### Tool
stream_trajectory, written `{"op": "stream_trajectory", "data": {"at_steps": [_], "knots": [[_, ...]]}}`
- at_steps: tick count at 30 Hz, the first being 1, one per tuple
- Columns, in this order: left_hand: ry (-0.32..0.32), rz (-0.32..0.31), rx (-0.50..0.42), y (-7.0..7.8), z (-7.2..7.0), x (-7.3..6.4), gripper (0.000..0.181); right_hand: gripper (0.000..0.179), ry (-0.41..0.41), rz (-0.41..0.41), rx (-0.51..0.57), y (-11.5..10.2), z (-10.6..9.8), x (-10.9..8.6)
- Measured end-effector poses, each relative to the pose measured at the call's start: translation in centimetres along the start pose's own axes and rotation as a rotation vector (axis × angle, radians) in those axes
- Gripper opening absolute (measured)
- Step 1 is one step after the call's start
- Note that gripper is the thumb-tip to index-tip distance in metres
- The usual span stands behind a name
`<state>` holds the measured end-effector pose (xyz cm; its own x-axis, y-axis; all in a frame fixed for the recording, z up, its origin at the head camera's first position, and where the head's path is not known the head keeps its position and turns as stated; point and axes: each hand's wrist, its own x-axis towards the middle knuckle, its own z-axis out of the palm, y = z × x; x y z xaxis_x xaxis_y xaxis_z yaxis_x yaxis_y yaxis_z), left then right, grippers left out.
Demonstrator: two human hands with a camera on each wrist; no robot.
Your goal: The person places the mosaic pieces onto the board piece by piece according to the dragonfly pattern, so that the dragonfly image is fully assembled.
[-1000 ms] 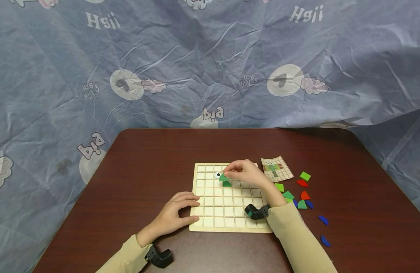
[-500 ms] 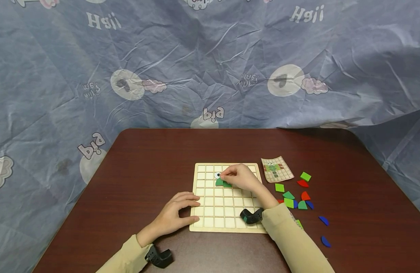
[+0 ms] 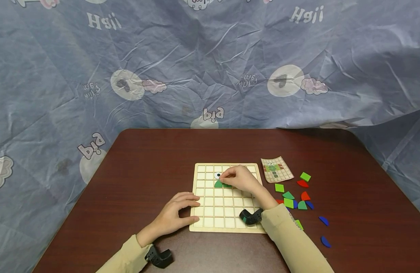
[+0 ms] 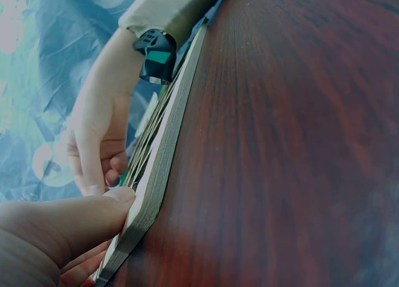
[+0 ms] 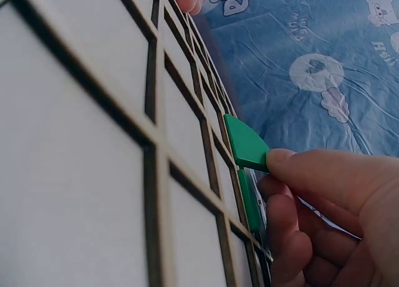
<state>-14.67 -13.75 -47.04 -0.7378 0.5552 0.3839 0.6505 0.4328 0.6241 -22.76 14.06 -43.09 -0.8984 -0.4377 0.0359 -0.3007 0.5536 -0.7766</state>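
A pale wooden grid board (image 3: 218,211) lies on the table. My right hand (image 3: 242,178) is over its upper part, thumb and fingers pinching a green quarter-circle tile (image 5: 246,143) by one corner. The tile tilts against the grid in the right wrist view. Beside it a second green tile (image 5: 249,201) sits in a cell, partly hidden by the fingers in the head view. A round white eye tile (image 3: 217,175) with a black dot is just above. My left hand (image 3: 174,212) rests on the board's left edge, thumb and fingers spread and relaxed.
Right of the board lies a pattern card (image 3: 277,169) with a gridded picture. Below it are loose tiles: a lime square (image 3: 279,187), a red tile (image 3: 305,196), a green tile (image 3: 302,205) and blue tiles (image 3: 325,241). A printed cloth (image 3: 210,68) hangs behind the table.
My right hand has moved slightly left and down with the green quarter-circle tile, bringing it from above the board down to the grid beside the other green tile. The left hand stays still.
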Motion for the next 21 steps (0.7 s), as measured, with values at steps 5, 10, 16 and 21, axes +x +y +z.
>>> {"op": "stream_trajectory", "data": {"at_steps": [5,10,16,21], "knots": [[0.002,0.005,0.001,0.0,0.0,0.0,0.035,0.011,-0.001,0.015,-0.009,-0.1,0.0,0.0],[0.004,0.008,-0.002,0.0,0.0,0.0,0.035,0.012,-0.012,0.029,-0.033,-0.3,0.0,0.0],[0.002,0.007,-0.003,0.0,0.0,0.0,0.035,0.018,-0.049,0.010,-0.011,-0.3,-0.2,0.0],[0.004,0.010,0.005,-0.1,0.0,0.0,0.035,0.025,-0.060,-0.014,0.009,-0.6,-1.4,-0.3]]}}
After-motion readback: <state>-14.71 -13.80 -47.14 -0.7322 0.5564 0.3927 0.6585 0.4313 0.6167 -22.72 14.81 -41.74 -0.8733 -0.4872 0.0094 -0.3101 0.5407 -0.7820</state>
